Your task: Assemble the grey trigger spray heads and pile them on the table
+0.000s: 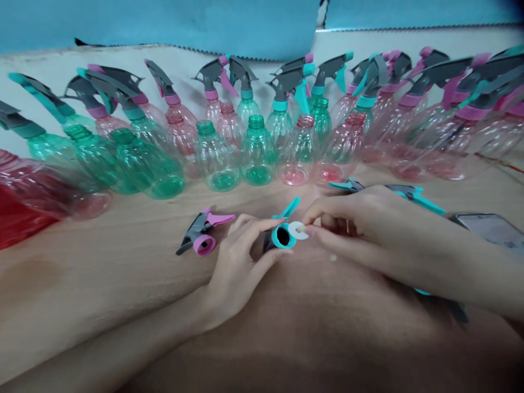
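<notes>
My left hand [241, 259] grips a grey spray trigger head with a turquoise collar [291, 240], its round opening turned toward me. Between the thumb and fingertips of my right hand [347, 221] is a small white ring-shaped washer [297, 230], held right beside that collar's opening. Left of my left hand lies a second trigger head with a pink collar and lever [204, 245]. More turquoise-and-grey trigger heads [421, 199] lie behind and beneath my right arm, partly hidden by it.
Along the back of the wooden table [135, 295] stand several clear green bottles [258, 158] and pink bottles [301, 155], some topped with trigger heads. A phone [491, 229] lies at the right. A red bag or cloth [20, 218] is at the left edge. Blue cloth [164, 24] hangs behind.
</notes>
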Demonstrator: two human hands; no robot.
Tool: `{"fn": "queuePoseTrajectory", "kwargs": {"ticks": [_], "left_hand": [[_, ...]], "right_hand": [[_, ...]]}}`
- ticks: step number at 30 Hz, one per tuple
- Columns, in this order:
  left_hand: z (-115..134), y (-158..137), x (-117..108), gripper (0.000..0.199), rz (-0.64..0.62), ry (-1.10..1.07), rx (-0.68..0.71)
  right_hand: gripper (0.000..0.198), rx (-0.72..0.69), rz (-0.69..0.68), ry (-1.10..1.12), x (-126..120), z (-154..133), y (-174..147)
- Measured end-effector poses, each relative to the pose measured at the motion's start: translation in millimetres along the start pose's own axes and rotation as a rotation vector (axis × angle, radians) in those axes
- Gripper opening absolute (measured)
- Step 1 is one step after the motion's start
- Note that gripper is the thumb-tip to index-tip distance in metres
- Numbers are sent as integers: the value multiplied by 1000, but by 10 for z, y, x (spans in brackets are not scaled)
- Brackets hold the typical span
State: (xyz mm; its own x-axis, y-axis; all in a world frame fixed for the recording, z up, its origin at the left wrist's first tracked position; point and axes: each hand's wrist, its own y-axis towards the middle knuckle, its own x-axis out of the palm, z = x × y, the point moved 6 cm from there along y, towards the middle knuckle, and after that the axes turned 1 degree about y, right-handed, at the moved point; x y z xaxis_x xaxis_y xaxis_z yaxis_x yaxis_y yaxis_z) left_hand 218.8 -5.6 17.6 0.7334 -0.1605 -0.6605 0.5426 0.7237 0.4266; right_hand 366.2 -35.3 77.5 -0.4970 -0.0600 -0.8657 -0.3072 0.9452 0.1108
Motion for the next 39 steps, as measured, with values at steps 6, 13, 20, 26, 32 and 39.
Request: {"fn": "queuePoseTrajectory", "kwargs": {"ticks": [6,13,20,26,32,39], "left_hand": [[47,-7,-2,34,17,-26,61],[79,-6,0,32,8,-44,84],[70,-3,7,33,-3,-42,93],[93,-1,7,29,-9,-23,107],[100,-5,7,29,-12,-28,120],[101,-2,12,28,-29,-13,134]], "right_hand": [[22,-55,-143,72,56,29,38],[13,31,16,34,9,139,80],[13,-84,1,-23,-25,48,55],[20,-142,-82,-90,119,6,40],[23,-195,-54,-139,116,-38,39],[19,-211,-47,-159,122,-67,-5]]}}
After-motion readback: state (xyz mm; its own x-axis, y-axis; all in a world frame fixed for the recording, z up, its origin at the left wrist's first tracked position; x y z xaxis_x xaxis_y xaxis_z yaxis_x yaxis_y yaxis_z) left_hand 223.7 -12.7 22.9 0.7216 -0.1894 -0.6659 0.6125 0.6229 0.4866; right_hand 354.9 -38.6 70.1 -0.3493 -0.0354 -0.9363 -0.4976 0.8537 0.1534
